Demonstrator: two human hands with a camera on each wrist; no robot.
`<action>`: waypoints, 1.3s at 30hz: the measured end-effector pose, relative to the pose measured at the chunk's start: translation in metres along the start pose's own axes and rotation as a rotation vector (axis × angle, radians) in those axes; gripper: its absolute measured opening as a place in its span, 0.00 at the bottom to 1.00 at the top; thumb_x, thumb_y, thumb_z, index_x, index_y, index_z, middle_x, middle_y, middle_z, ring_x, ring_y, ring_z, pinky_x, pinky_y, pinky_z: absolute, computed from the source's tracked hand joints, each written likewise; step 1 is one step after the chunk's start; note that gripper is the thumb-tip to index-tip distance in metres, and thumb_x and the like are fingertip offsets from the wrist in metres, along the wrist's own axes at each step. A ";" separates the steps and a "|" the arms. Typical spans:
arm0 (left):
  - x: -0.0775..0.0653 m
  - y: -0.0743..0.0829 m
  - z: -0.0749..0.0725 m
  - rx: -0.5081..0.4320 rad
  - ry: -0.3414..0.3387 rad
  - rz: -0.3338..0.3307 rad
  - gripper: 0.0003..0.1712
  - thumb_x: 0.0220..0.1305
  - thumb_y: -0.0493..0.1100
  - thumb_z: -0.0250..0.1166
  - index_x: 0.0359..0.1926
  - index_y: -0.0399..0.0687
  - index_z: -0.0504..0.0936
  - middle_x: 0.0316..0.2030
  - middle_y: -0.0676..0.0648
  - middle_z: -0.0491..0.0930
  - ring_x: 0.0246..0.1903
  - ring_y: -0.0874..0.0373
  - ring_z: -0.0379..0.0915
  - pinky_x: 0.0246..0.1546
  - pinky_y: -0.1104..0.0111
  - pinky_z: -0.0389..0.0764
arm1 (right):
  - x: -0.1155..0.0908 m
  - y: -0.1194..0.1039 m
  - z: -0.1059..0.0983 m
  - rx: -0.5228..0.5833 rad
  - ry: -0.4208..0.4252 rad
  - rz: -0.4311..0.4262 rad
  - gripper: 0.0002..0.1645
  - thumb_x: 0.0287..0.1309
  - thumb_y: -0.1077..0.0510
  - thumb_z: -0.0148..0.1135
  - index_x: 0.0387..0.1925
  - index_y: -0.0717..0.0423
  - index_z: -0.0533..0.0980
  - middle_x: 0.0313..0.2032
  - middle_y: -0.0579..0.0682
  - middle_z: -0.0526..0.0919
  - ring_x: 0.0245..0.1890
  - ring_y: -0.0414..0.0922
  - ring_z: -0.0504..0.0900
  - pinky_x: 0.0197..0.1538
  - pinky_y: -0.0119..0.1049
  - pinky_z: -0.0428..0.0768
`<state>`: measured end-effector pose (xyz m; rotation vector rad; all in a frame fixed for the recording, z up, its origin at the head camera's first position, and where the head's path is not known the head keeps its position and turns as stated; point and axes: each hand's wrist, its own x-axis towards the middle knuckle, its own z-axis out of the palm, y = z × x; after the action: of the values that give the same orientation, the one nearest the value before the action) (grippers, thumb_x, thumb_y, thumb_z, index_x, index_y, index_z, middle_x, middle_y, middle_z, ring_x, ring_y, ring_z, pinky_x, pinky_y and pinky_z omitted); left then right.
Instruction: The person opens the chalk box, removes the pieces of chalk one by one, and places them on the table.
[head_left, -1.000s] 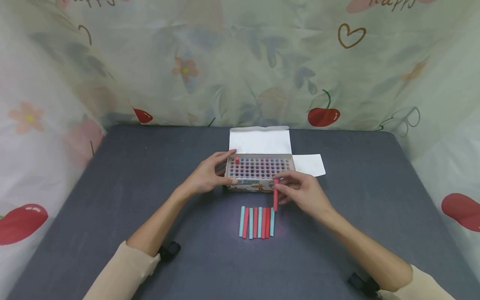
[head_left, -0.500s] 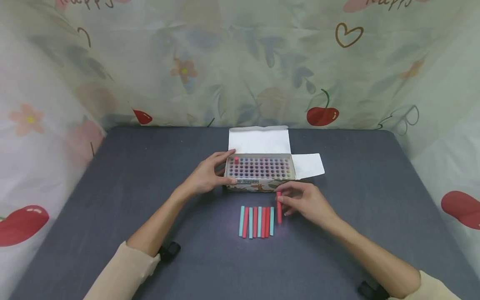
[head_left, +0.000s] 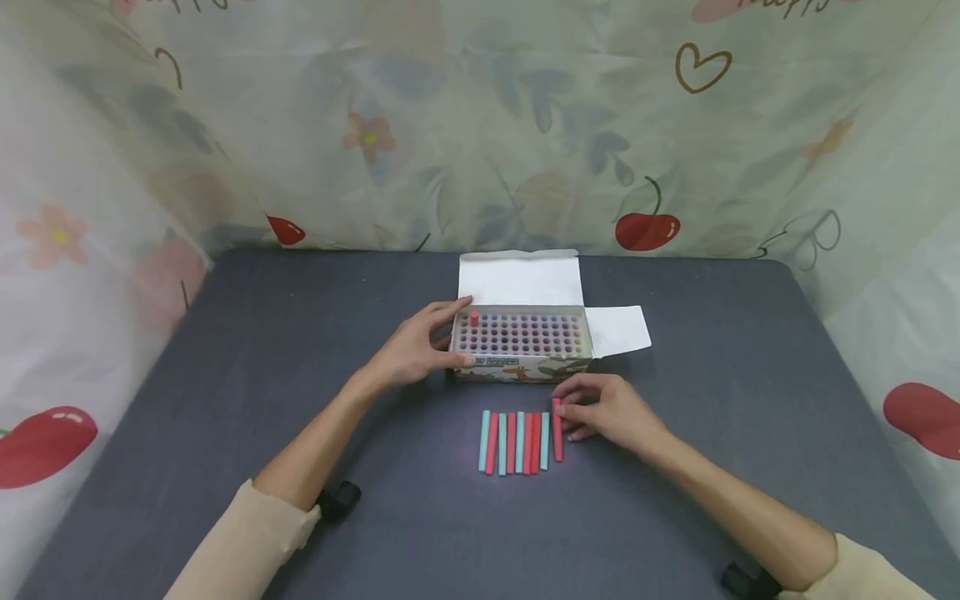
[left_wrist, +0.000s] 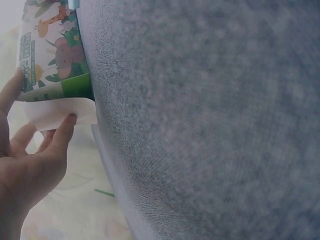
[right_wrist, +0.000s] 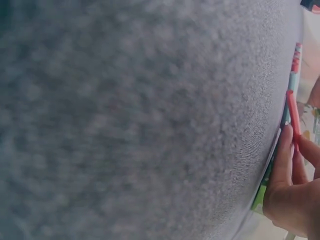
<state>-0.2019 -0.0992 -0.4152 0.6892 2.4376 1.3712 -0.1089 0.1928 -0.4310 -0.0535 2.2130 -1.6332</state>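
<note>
My left hand (head_left: 415,348) grips the left end of an opened chalk box (head_left: 525,369), thumb at the front wall and fingers behind. The left wrist view shows the animal print on that box (left_wrist: 57,45). Inside is a perforated tray with one pink-red chalk stick (head_left: 474,319) poking up at its back left. Between thumb and fingers, my right hand (head_left: 613,412) pinches a red chalk stick (head_left: 557,440), close over the table at the right end of a row. That row holds several red and light-blue chalk sticks (head_left: 521,443) lying side by side.
The box's white lid (head_left: 520,280) is folded back, and a white side flap (head_left: 619,330) sticks out to the right. All of it stands on a dark grey table (head_left: 420,517). A patterned curtain (head_left: 480,150) hangs behind and at both sides.
My right hand has brought the red chalk stick down and nearer, from in front of the box to beside the row. The left hand has stayed on the box.
</note>
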 end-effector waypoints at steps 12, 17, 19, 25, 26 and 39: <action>-0.012 0.035 -0.006 -0.026 -0.016 -0.003 0.47 0.50 0.38 0.70 0.69 0.49 0.56 0.61 0.39 0.57 0.59 0.47 0.59 0.57 0.60 0.68 | 0.004 0.010 0.000 -0.085 0.004 0.020 0.08 0.48 0.58 0.69 0.33 0.55 0.82 0.32 0.53 0.82 0.29 0.47 0.83 0.30 0.40 0.83; -0.003 0.007 -0.001 -0.017 -0.009 0.018 0.49 0.48 0.46 0.72 0.69 0.59 0.55 0.61 0.47 0.58 0.60 0.54 0.59 0.57 0.66 0.69 | 0.001 0.004 0.001 -0.142 0.015 0.013 0.08 0.48 0.58 0.68 0.33 0.54 0.82 0.31 0.52 0.82 0.28 0.46 0.83 0.29 0.38 0.83; -0.003 0.003 -0.001 -0.015 -0.013 0.032 0.49 0.48 0.47 0.71 0.69 0.60 0.54 0.61 0.47 0.57 0.60 0.54 0.59 0.57 0.66 0.69 | 0.001 0.003 0.000 -0.164 0.021 0.013 0.07 0.49 0.58 0.68 0.33 0.54 0.82 0.30 0.52 0.83 0.27 0.46 0.83 0.28 0.38 0.83; -0.011 0.025 -0.004 -0.050 -0.021 0.028 0.48 0.51 0.40 0.70 0.69 0.51 0.55 0.61 0.40 0.56 0.61 0.47 0.57 0.58 0.58 0.67 | 0.004 0.006 -0.003 -0.168 0.014 0.015 0.07 0.48 0.57 0.68 0.33 0.53 0.82 0.29 0.51 0.83 0.28 0.46 0.83 0.27 0.38 0.83; -0.010 0.025 -0.004 -0.048 -0.019 0.018 0.47 0.50 0.41 0.70 0.69 0.53 0.55 0.61 0.41 0.57 0.61 0.48 0.57 0.58 0.59 0.67 | 0.004 0.006 -0.003 -0.166 0.011 0.009 0.08 0.49 0.57 0.68 0.33 0.53 0.82 0.30 0.51 0.83 0.28 0.46 0.83 0.28 0.38 0.83; -0.007 0.014 -0.002 -0.054 -0.015 0.037 0.48 0.49 0.43 0.71 0.69 0.54 0.56 0.60 0.43 0.59 0.62 0.50 0.56 0.59 0.60 0.66 | 0.006 -0.020 -0.008 -0.155 -0.077 -0.139 0.13 0.51 0.58 0.66 0.41 0.56 0.80 0.36 0.54 0.82 0.31 0.50 0.82 0.33 0.41 0.83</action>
<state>-0.1934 -0.0979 -0.4025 0.7326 2.3786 1.4343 -0.1212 0.1918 -0.4127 -0.3136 2.3168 -1.4982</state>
